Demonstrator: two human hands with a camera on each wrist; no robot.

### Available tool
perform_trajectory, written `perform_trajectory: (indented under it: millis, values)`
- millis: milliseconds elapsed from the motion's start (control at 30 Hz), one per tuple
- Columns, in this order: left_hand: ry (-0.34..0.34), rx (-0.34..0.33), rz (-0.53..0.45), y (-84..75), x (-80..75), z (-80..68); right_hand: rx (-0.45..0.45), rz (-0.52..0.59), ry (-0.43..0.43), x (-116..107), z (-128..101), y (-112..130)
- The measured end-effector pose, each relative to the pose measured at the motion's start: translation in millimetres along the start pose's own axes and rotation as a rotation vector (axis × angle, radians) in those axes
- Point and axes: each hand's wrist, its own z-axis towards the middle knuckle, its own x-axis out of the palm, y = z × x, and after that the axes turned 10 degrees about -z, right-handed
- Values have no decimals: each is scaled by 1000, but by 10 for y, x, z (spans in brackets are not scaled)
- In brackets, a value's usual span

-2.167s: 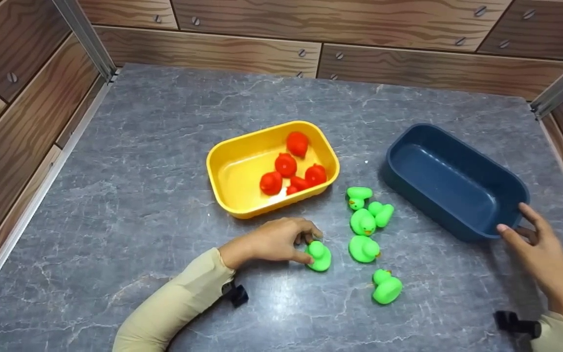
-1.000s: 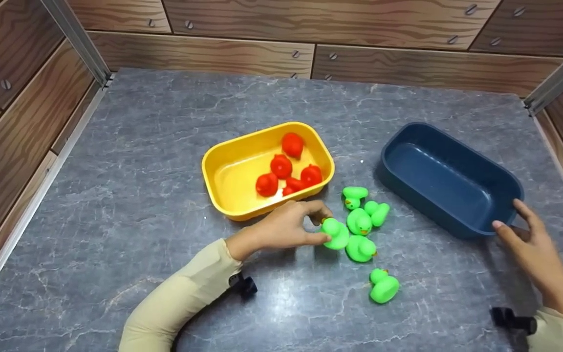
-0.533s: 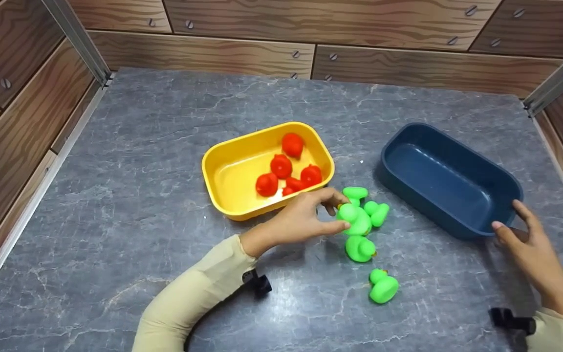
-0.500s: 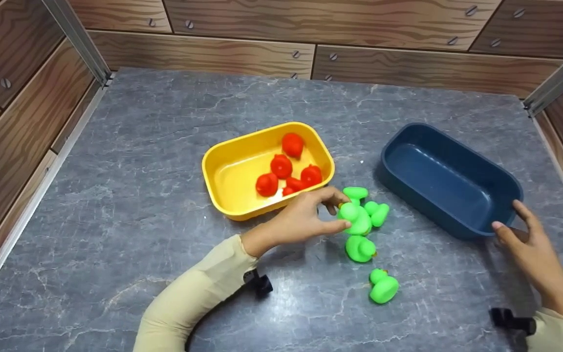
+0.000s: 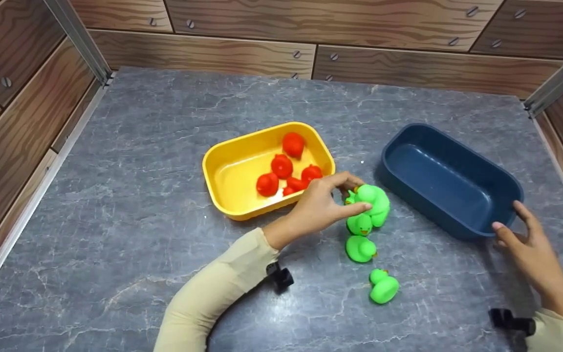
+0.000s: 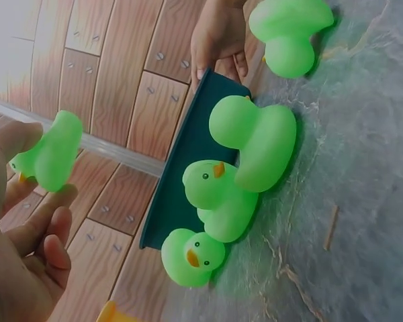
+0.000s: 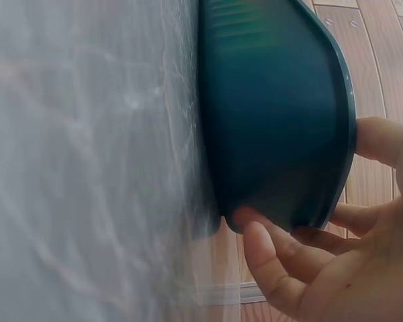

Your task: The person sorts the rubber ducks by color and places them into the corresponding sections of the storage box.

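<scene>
Pinching a green duck (image 5: 373, 194) between thumb and fingertips, the left hand (image 5: 321, 204) holds the toy lifted off the grey table (image 5: 164, 122), above the cluster of green ducks (image 5: 359, 225) near the table's middle and just beside the blue tub (image 5: 450, 181). The right hand (image 5: 530, 249) grips the tub's near end, thumb and fingers curled about the rim, at the table's right edge. Judging from the layout, the step in hand is carrying this duck across to the blue tub; the next move would call for a short swing to the right, clearing the tub's wall, then a release over its bare floor while the right hand steadies it. The held duck looks small, glossy and rounded, bright green with an orange beak showing in the left wrist view (image 6: 54, 151). Red ducks (image 5: 282, 166) lie together in the yellow tub (image 5: 227, 171), nearer the table's centre. More green ducks remain on the table toward its near edge.
</scene>
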Motion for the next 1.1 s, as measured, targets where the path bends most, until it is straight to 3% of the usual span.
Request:
perform_trajectory:
  millis: [267, 433, 633, 800, 1100]
  values:
    - [-20, 36, 89, -56, 208, 257, -8, -6, -5, -19, 0, 18]
    - [-29, -23, 131, -65, 329, 419, -30, 17, 17, -23, 6, 1]
    - [-93, -92, 133, 32, 490, 564, -27, 1, 6, 11, 88, -179]
    - [-132, -126, 232, 58, 602, 639, -20, -20, -3, 41, 133, -291]
    - [-172, -142, 360, 30, 693, 761, -15, -1, 5, 22, 29, -60]
